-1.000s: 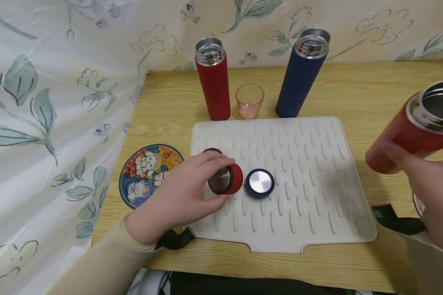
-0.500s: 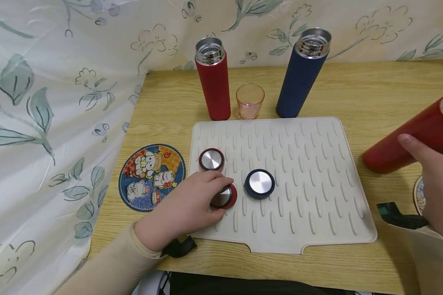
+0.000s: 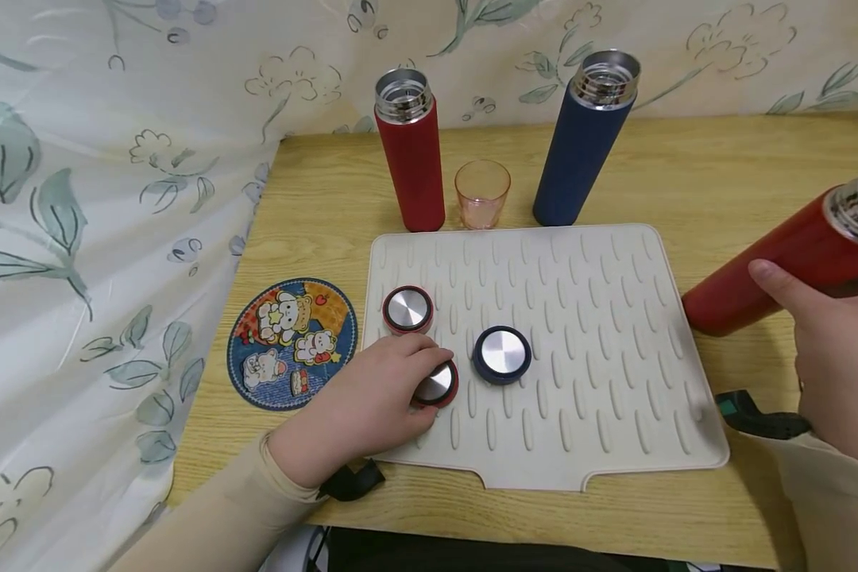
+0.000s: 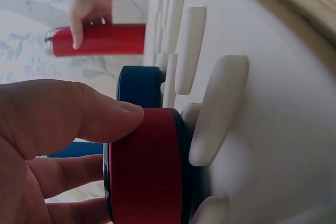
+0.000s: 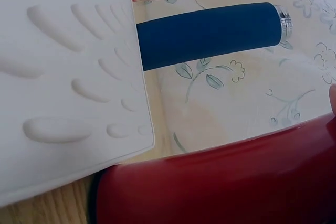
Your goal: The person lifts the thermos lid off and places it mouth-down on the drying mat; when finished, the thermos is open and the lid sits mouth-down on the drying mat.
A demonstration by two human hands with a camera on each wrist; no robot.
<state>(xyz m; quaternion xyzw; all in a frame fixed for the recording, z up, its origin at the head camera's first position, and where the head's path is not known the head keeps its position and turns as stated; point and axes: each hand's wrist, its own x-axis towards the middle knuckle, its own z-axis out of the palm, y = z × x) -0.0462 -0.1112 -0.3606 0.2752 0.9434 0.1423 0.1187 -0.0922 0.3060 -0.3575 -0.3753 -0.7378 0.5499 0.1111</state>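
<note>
My left hand (image 3: 365,397) pinches a red flask lid (image 3: 436,384) between thumb and fingers, its silver disc facing up, low on the white ridged mat (image 3: 586,381). The left wrist view shows the thumb on the red side of this lid (image 4: 147,171). Behind it on the mat lies a second red lid (image 3: 408,309), and to its right a navy lid (image 3: 503,354), both silver side up. My right hand (image 3: 840,357) grips a red vacuum flask (image 3: 772,262) with no lid on its steel neck. The flask's base (image 5: 157,198) is right by the mat's right edge.
Beyond the mat stand a lidless red flask (image 3: 411,163), a pink clear glass (image 3: 482,195) and a lidless navy flask (image 3: 582,155). A round cartoon coaster (image 3: 293,345) lies left of the mat. A floral curtain (image 3: 186,48) hangs behind and at the left.
My left hand has brought its red lid nearer the front and down flat to the mat, uncovering the second red lid. The right hand's flask has lowered, its base now closer to the mat.
</note>
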